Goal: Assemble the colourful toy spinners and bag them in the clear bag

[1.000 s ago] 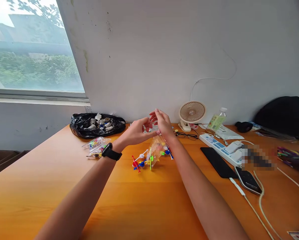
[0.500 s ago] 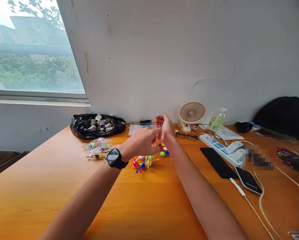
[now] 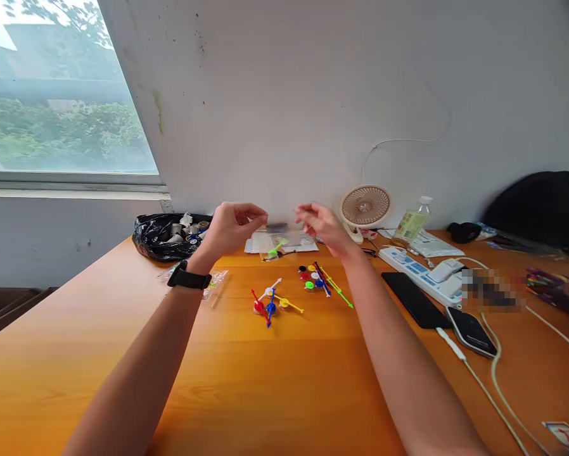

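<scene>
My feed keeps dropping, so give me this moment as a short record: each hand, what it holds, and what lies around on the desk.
left hand: raised, black watch on wrist, fingers pinched on one end of a clear plastic bag
right hand: raised, blurred, at the bag's other end; its grip cannot be told
bag contents: one green stick visible
below hands: small coloured plastic sticks and round caps loose on the orange wooden desk
left side: black plastic bag of scraps
right side: beige desk fan, white power strip, two phones
</scene>
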`<action>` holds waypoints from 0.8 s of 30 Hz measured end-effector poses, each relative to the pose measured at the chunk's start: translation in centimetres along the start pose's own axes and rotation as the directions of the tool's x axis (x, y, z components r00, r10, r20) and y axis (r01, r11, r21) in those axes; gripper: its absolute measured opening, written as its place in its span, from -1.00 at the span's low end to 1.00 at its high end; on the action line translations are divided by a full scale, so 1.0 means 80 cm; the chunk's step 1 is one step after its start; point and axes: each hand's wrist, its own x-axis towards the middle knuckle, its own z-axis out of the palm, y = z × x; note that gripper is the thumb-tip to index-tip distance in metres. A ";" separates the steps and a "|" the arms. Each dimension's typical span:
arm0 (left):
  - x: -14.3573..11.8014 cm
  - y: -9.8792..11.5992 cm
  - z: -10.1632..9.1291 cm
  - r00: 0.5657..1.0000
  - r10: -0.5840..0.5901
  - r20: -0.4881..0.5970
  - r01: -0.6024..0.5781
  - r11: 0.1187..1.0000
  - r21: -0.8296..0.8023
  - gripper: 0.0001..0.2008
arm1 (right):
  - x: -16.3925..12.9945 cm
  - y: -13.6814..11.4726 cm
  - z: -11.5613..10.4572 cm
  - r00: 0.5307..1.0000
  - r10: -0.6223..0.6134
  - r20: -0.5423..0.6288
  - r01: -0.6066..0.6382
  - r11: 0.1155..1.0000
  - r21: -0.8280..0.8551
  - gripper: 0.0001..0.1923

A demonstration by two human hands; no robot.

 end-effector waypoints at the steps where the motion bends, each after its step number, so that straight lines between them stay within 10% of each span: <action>1: 0.001 -0.004 0.001 1.000 -0.013 -0.011 0.013 0.999 -0.034 -0.72 | -0.001 0.003 0.004 0.998 0.001 0.062 0.001 0.999 -0.037 -0.54; 6: 0.005 -0.028 0.009 0.980 -0.071 -0.187 0.072 0.997 -0.003 -0.68 | -0.002 0.016 0.028 0.991 -0.049 0.127 0.062 0.993 -0.098 -0.57; 11: 0.002 -0.048 0.012 0.981 -0.133 -0.138 0.153 0.977 0.148 -0.75 | -0.004 0.021 0.042 0.986 -0.167 -0.001 0.162 0.958 -0.235 -0.69; 14: -0.001 -0.053 0.011 0.976 -0.153 -0.154 0.191 0.945 0.267 -0.74 | -0.006 0.025 0.045 0.971 -0.113 0.209 0.169 0.947 -0.272 -0.74; 20: -0.003 -0.051 0.006 0.984 -0.133 -0.119 0.165 0.930 0.328 -0.72 | -0.012 0.041 0.054 0.618 0.252 0.745 0.203 0.864 -0.461 -0.77; 24: -0.002 -0.051 0.006 0.992 -0.089 -0.092 0.114 0.943 0.314 -0.80 | -0.016 0.057 0.065 0.558 0.390 0.732 0.248 0.764 -0.596 -0.68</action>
